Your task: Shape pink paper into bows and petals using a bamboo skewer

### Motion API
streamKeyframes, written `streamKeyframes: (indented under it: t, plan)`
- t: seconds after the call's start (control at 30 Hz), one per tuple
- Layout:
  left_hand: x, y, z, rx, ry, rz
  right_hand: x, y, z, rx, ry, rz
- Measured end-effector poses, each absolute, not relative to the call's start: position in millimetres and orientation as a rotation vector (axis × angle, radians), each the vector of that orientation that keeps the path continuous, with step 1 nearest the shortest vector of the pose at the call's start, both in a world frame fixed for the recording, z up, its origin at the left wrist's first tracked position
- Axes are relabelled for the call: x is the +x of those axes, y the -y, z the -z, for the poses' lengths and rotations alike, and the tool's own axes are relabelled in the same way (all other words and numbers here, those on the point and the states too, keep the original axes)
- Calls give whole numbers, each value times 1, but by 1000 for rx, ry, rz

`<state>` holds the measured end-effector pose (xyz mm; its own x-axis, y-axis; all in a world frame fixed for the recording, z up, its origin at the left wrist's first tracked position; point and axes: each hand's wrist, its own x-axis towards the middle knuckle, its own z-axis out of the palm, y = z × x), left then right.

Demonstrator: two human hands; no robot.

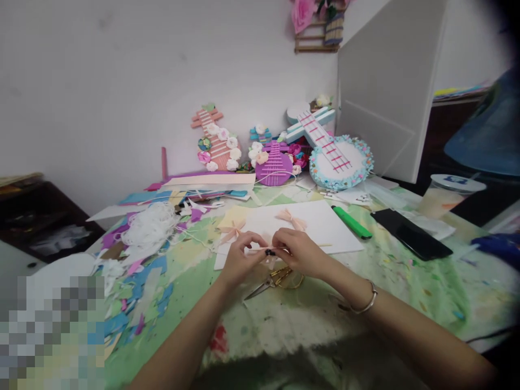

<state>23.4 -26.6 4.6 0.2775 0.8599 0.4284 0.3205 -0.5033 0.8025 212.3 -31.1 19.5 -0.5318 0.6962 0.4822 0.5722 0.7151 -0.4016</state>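
Note:
My left hand and my right hand meet above the front edge of a white board. Both pinch a small pale peach piece between them, with a small black item at their fingertips. Behind my right hand, a peach bow-like piece lies on the board; another one is beside my left hand. Gold-handled scissors rest on the table just below my hands, their blades pointing left.
Decorated lute-shaped crafts lean at the wall. White string and paper scraps lie left. A green cutter, a black phone and a lidded cup are right, on the green-patterned table cover.

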Motion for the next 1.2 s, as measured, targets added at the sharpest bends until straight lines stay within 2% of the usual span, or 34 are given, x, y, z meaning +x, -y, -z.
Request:
streamKeyframes:
  t: [0.3,0.8,1.2]
  plan:
    - [37,33,-5,2165,-1038,-1218,232,27,-16,-865,2343,-188]
    - [36,39,-9,2179,-952,-1061,234,28,-4,-707,2241,-362]
    - [38,45,-3,2221,-1012,-1129,230,25,-5,-679,2250,-432]
